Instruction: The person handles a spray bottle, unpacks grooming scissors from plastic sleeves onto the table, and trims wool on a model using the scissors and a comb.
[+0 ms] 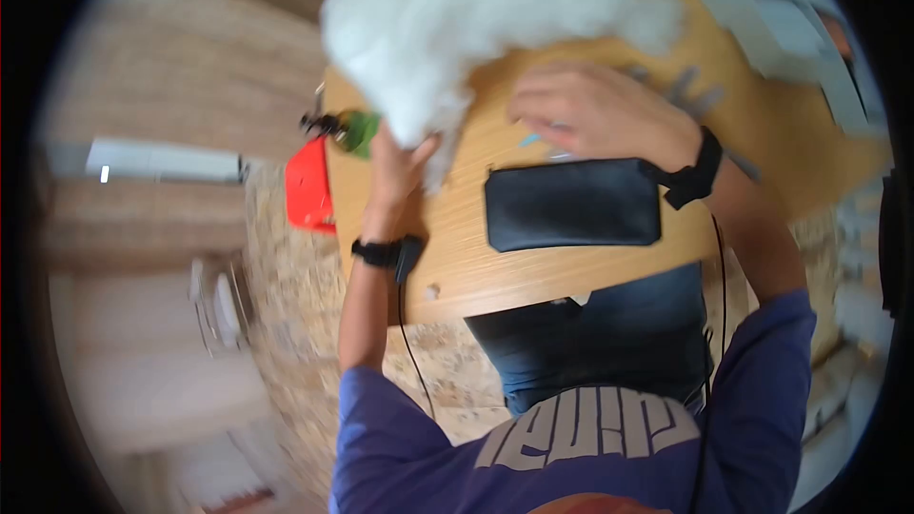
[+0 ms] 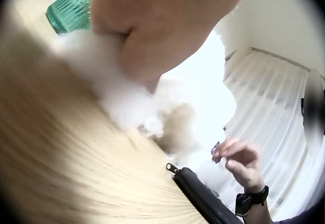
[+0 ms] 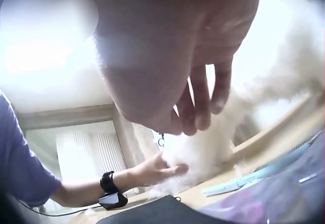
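Observation:
A big white fluffy mass (image 1: 476, 0) lies on the far part of a wooden table (image 1: 571, 271). My left hand (image 1: 395, 167) grips a tuft of the fluff (image 2: 127, 102) at its lower edge, fingers curled into it. My right hand (image 1: 590, 109) hovers over the table just beyond a black zip pouch (image 1: 571, 203), its fingers (image 3: 203, 102) hanging loosely curled with nothing seen in them. A thin light-blue item (image 1: 528, 140) lies under its fingertips. In the left wrist view the right hand (image 2: 238, 158) sits above the pouch (image 2: 203, 198).
A green ribbed bottle (image 1: 360, 128) stands at the table's left edge beside my left hand. A red object (image 1: 309, 186) sits lower, off that edge. Grey items (image 1: 685, 86) and white boxes (image 1: 771, 9) lie far right. My lap is under the near edge.

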A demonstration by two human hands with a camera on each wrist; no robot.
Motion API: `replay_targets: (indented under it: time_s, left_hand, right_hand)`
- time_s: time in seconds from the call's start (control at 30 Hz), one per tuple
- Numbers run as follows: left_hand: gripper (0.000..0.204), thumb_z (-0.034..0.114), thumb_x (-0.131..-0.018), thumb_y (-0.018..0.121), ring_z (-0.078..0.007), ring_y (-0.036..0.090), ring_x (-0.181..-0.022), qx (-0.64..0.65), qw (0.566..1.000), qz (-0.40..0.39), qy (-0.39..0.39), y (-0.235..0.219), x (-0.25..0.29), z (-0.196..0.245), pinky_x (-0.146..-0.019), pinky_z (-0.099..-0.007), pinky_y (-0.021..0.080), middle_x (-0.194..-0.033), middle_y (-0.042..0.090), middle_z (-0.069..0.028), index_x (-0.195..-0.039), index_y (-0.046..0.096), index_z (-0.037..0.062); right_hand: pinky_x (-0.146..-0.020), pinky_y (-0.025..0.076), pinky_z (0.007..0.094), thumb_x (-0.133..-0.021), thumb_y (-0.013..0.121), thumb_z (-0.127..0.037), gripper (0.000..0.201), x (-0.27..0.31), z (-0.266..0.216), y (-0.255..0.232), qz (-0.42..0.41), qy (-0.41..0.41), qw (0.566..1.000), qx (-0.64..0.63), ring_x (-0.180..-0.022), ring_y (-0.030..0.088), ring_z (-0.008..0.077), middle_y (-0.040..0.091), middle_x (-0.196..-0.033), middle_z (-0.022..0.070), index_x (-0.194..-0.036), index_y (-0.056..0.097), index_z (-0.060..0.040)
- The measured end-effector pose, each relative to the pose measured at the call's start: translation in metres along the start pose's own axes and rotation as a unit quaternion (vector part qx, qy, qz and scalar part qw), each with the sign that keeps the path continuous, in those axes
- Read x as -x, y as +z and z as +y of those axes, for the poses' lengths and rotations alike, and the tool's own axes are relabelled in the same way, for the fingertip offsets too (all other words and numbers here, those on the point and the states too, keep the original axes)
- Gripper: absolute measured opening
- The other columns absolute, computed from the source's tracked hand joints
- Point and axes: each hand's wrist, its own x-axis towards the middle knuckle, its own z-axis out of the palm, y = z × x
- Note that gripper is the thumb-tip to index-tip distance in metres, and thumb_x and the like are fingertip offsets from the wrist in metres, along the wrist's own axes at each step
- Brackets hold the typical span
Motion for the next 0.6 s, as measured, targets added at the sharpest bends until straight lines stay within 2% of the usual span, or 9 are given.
replay_targets:
  time_s: [0.03, 0.1, 0.13, 0.17, 0.23, 0.3, 0.33, 0.47, 0.6]
  left_hand:
    - [0.052, 0.011, -0.082, 0.081, -0.025, 0.07, -0.101, -0.004, 1.0, 0.004, 0.006, 0.0, -0.003, 0.001, -0.092, -0.0375, 0.053, -0.111, 0.072, -0.021, -0.127, 0.059, -0.0033]
    - [0.051, 0.011, -0.08, 0.082, -0.0218, 0.068, -0.101, -0.006, 0.999, 0.019, 0.035, 0.0, -0.005, -0.014, -0.092, -0.0364, 0.053, -0.11, 0.073, -0.0174, -0.125, 0.062, -0.0022]
    - [0.051, 0.011, -0.08, 0.082, -0.0218, 0.068, -0.101, -0.012, 0.999, 0.033, 0.022, -0.003, -0.003, -0.016, -0.092, -0.0364, 0.053, -0.11, 0.073, -0.0174, -0.125, 0.062, -0.0022]
    - [0.048, 0.01, -0.081, 0.081, -0.0202, 0.068, -0.102, 0.044, 0.999, 0.016, 0.02, -0.003, -0.005, -0.017, -0.092, -0.0354, 0.053, -0.11, 0.073, -0.0144, -0.124, 0.063, -0.0017]
    - [0.046, 0.01, -0.082, 0.081, -0.0186, 0.068, -0.102, 0.11, 0.994, -0.007, 0.01, -0.001, -0.003, -0.017, -0.092, -0.0344, 0.053, -0.111, 0.074, -0.0115, -0.123, 0.064, -0.0012]
    - [0.041, 0.009, -0.086, 0.08, -0.0145, 0.068, -0.1, 0.18, 0.98, -0.068, -0.053, -0.006, -0.003, -0.017, -0.089, -0.0313, 0.054, -0.111, 0.074, -0.0065, -0.123, 0.065, -0.0013]
    - [0.037, 0.011, -0.089, 0.08, -0.0112, 0.068, -0.096, 0.202, 0.973, -0.082, -0.081, -0.007, -0.001, -0.014, -0.086, -0.0288, 0.055, -0.109, 0.074, -0.0049, -0.121, 0.066, -0.0017]
    - [0.036, 0.013, -0.088, 0.082, -0.011, 0.068, -0.092, 0.18, 0.972, -0.065, -0.137, -0.007, 0.003, -0.012, -0.083, -0.0278, 0.055, -0.105, 0.075, -0.005, -0.118, 0.068, -0.0018]
    - [0.03, 0.015, -0.089, 0.081, -0.01, 0.068, -0.091, 0.147, 0.977, -0.015, -0.151, -0.001, 0.011, -0.025, -0.08, -0.0284, 0.055, -0.103, 0.076, -0.006, -0.113, 0.071, -0.0019]
  right_hand:
    - [-0.077, 0.053, 0.0406, -0.091, 0.065, -0.01, 0.013, -0.011, 0.009, 0.006, 0.057, 0.02, 0.997, -0.05, -0.089, 0.067, 0.0326, 0.068, -0.098, 0.0104, -0.102, 0.067, -0.0032]
    - [-0.069, 0.054, 0.0382, -0.092, 0.064, -0.007, 0.013, -0.022, 0.024, 0.015, 0.09, 0.071, 0.99, -0.087, -0.078, 0.065, 0.0304, 0.067, -0.094, 0.0103, -0.104, 0.065, -0.0024]
    - [-0.064, 0.052, 0.0325, -0.093, 0.063, -0.005, 0.012, -0.022, 0.028, 0.018, 0.091, 0.109, 0.982, -0.123, -0.072, 0.064, 0.0226, 0.066, -0.088, 0.0094, -0.104, 0.064, -0.0017]
    - [-0.064, 0.052, 0.0325, -0.093, 0.063, -0.005, 0.012, -0.021, 0.031, 0.017, 0.082, 0.102, 0.983, -0.127, -0.072, 0.064, 0.0226, 0.066, -0.088, 0.0094, -0.104, 0.064, -0.0017]
    - [-0.063, 0.051, 0.0278, -0.094, 0.063, -0.002, 0.011, -0.01, 0.034, 0.017, 0.067, 0.148, 0.974, -0.16, -0.072, 0.062, 0.0144, 0.064, -0.085, 0.0086, -0.105, 0.064, -0.0009]
    - [-0.063, 0.05, 0.0256, -0.095, 0.064, -0.001, 0.009, 0.0, 0.045, 0.021, 0.033, 0.19, 0.964, -0.184, -0.075, 0.062, 0.0107, 0.063, -0.083, 0.0069, -0.105, 0.063, 0.0009]
    - [-0.063, 0.05, 0.0252, -0.097, 0.064, -0.002, 0.008, 0.003, 0.047, 0.021, 0.019, 0.225, 0.942, -0.248, -0.075, 0.062, 0.01, 0.064, -0.084, 0.0057, -0.104, 0.063, 0.0017]
    - [-0.066, 0.051, 0.0241, -0.099, 0.066, -0.006, 0.01, 0.01, 0.061, 0.023, -0.044, 0.301, 0.877, -0.372, -0.078, 0.063, 0.0084, 0.065, -0.085, 0.0028, -0.101, 0.064, 0.003]
    - [-0.075, 0.052, 0.0245, -0.099, 0.065, -0.005, 0.008, 0.008, 0.067, 0.016, -0.082, 0.369, 0.847, -0.373, -0.084, 0.063, 0.0074, 0.065, -0.089, 0.0014, -0.106, 0.066, -0.0018]
